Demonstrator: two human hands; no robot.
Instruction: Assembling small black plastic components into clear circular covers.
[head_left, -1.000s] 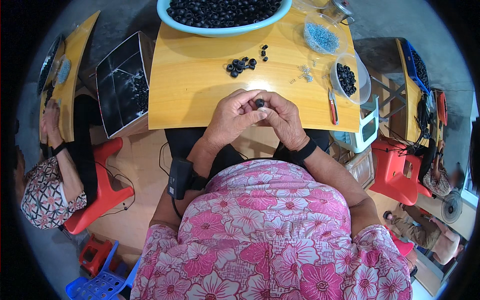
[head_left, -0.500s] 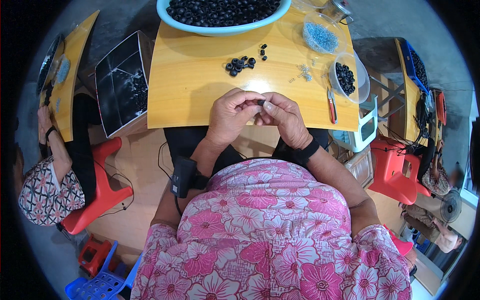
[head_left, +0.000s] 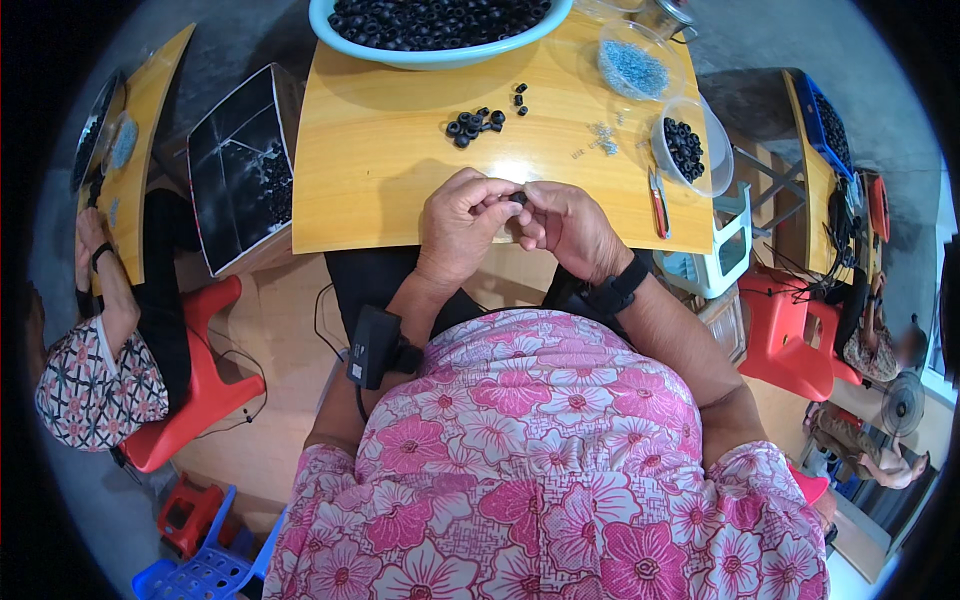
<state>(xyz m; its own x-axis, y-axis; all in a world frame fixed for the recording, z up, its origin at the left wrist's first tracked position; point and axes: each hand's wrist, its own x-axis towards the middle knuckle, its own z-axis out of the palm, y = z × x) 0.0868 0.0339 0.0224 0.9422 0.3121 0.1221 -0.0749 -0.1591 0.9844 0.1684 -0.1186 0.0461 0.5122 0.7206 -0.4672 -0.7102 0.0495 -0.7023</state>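
Note:
Over the near edge of the wooden table (head_left: 380, 215), my left hand (head_left: 458, 222) pinches a small black round part (head_left: 518, 198) between thumb and fingers. My right hand (head_left: 572, 225) closes in from the other side, its thumb and fingertips at the same part. How much of it each hand grips is partly hidden by the fingers. Beyond my hands lies a small pile of black round parts (head_left: 468, 129), with a few smaller black pieces (head_left: 520, 98) to its right. Several tiny metal springs (head_left: 606, 140) are scattered further right.
A light-blue basin (head_left: 440, 60) full of black parts stands at the back. On the right are a tub of springs (head_left: 634, 70), a tub of black parts (head_left: 685, 150) and a red-handled cutter (head_left: 660, 207). A lined box (head_left: 240, 170) stands left; co-workers sit both sides.
My right hand has turned slightly and its fingers have opened a little around the black part. My left hand keeps its pinch. The whole view has shifted slightly.

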